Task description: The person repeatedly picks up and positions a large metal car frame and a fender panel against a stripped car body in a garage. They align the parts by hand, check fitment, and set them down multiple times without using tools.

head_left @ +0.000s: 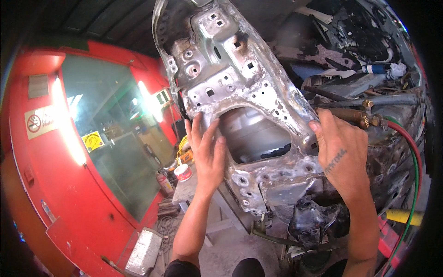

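Observation:
A bare metal car body panel (272, 99) with punched holes, scorched patches and a large rounded opening stands tilted in front of me. My left hand (207, 150) lies against its left side, fingers stretched and apart, fingertips touching the metal beside the opening. At the lower right edge, my right hand (344, 147) is closed around the panel's rim, thumb near the corner. The fingers of that hand are partly hidden behind it. Just beyond the right hand, a brass gas torch (348, 116) rests on the car body, joined to red and green hoses (412, 147).
A stripped car body (369, 87) fills the right side. Below the panel is a dark, crumpled-looking part (316, 221). To the left stand a red wall (41, 180) with a glass door, a bench (187, 184) bearing a red-and-white tub (183, 172), and a silver box (144, 251).

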{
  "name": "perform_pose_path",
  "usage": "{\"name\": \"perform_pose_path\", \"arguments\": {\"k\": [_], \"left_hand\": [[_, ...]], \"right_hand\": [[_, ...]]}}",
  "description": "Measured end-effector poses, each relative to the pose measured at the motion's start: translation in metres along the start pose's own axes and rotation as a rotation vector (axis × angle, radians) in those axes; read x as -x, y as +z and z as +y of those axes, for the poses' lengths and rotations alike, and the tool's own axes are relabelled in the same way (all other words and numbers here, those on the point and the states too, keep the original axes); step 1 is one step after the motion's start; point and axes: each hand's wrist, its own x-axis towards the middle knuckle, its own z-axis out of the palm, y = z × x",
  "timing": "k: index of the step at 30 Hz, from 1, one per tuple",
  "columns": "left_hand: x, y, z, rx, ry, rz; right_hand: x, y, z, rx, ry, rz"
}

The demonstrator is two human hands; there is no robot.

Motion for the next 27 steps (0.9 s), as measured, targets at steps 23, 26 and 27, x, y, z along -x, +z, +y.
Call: {"name": "perform_pose_path", "arguments": {"k": [23, 26, 27], "left_hand": [[0.0024, -0.0035, 0.003, 0.017, -0.011, 0.021], [0.0021, -0.0006, 0.002, 0.03, -0.012, 0.027], [0.0014, -0.0019, 0.0013, 0.016, -0.012, 0.037]], "right_hand": [[-0.0009, -0.0048, -0.0047, 0.017, 0.018, -0.026], [-0.0012, -0.0057, -0.0043, 0.026, 0.005, -0.009], [-0.0014, -0.0069, -0.004, 0.034, 0.005, -0.009]]}}
